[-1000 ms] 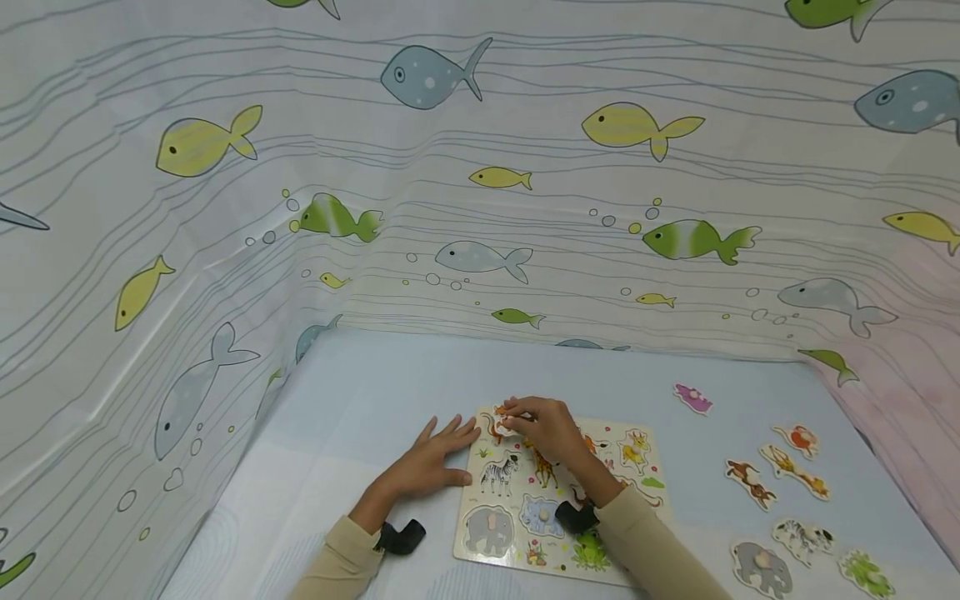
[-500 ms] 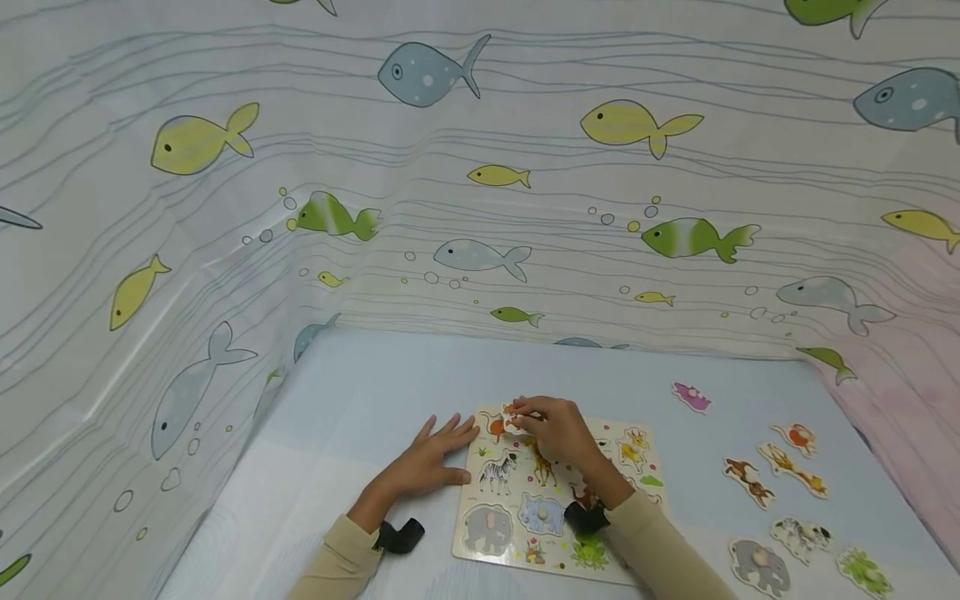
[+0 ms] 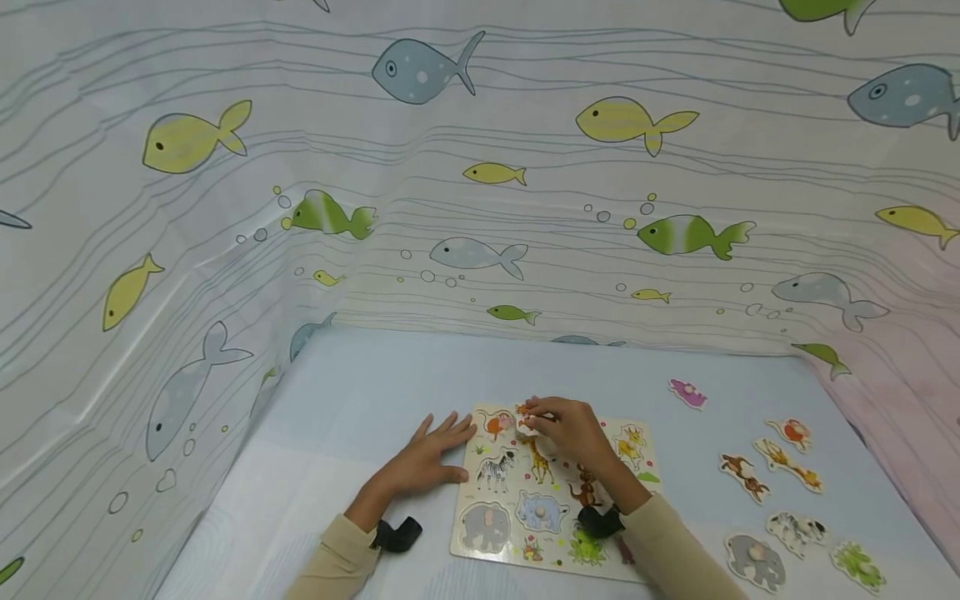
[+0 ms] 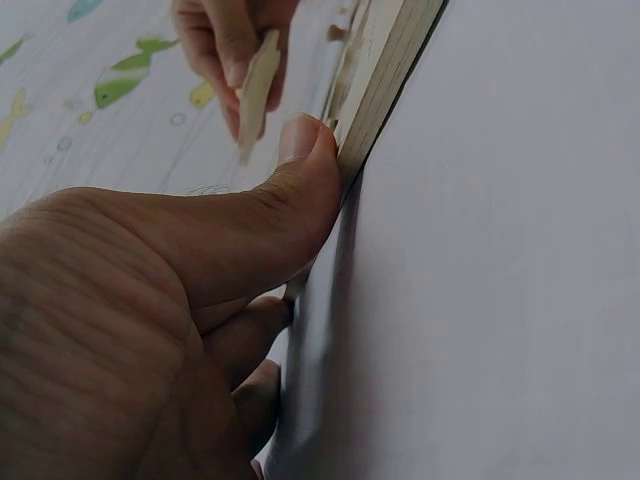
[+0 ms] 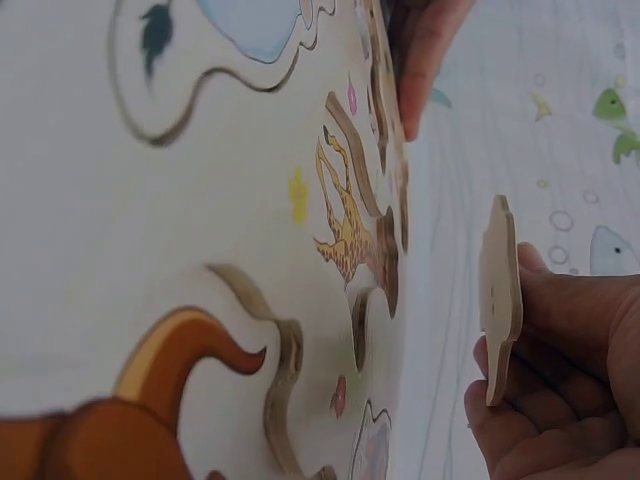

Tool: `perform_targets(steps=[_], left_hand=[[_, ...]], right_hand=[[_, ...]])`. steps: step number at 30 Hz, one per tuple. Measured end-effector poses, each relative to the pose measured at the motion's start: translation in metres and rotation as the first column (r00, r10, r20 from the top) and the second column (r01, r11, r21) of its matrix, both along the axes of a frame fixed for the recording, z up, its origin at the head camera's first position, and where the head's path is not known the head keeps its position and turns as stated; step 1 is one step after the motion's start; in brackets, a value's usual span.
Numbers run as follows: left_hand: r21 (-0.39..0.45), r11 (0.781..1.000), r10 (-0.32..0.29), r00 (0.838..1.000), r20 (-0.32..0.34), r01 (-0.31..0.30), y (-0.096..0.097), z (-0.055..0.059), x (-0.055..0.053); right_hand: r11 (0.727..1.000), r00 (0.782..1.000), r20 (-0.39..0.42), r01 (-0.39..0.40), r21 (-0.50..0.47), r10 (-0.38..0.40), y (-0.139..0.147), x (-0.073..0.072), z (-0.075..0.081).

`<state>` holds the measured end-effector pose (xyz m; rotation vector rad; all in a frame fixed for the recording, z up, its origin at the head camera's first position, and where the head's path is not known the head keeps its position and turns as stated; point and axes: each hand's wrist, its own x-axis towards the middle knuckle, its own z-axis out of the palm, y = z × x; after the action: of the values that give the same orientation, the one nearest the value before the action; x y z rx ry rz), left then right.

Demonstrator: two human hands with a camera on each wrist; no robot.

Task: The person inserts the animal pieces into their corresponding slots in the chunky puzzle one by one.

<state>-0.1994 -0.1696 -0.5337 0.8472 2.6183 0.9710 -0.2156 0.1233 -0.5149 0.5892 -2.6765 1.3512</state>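
Note:
A wooden animal puzzle board (image 3: pixel 512 493) lies on the table before me. My right hand (image 3: pixel 567 429) holds a small puzzle piece (image 3: pixel 522 418), orange on its face, over the board's upper part. In the right wrist view, this piece (image 5: pixel 503 290) is edge-on, off the board, pinched between thumb and fingers. My left hand (image 3: pixel 423 458) rests at the board's left edge with fingers spread; in the left wrist view its thumb (image 4: pixel 310 150) is against the wooden side. A blue rhino piece (image 3: pixel 542 511) with a knob sits in its recess. Zebra, giraffe and elephant recesses show their printed pictures.
Loose pieces lie to the right: a purple one (image 3: pixel 687 393), a giraffe (image 3: pixel 787 464), an elephant (image 3: pixel 756 560), a zebra (image 3: pixel 797 532), a green frog (image 3: pixel 857 567) and brown and red ones. A fish-patterned curtain (image 3: pixel 480 212) surrounds the table.
My right hand has moved slightly right with the puzzle piece, uncovering the red monkey picture at the board's top left corner. The left hand stays by the board's edge.

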Motion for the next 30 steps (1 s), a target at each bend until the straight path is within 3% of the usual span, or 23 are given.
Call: perform_targets(steps=[21,30], left_hand=[[-0.015,1.0,0.003,1.0,-0.003,-0.003,-0.001,-0.002,-0.002],[-0.012,1.0,-0.001,1.0,0.006,0.001,-0.002,-0.003,-0.003]], right_hand=[[0.997,0.998,0.001,0.063,0.038,-0.063,0.035,0.01,0.002],[0.993,0.994,0.02,0.102,0.057,-0.103,0.053,0.021,0.004]])
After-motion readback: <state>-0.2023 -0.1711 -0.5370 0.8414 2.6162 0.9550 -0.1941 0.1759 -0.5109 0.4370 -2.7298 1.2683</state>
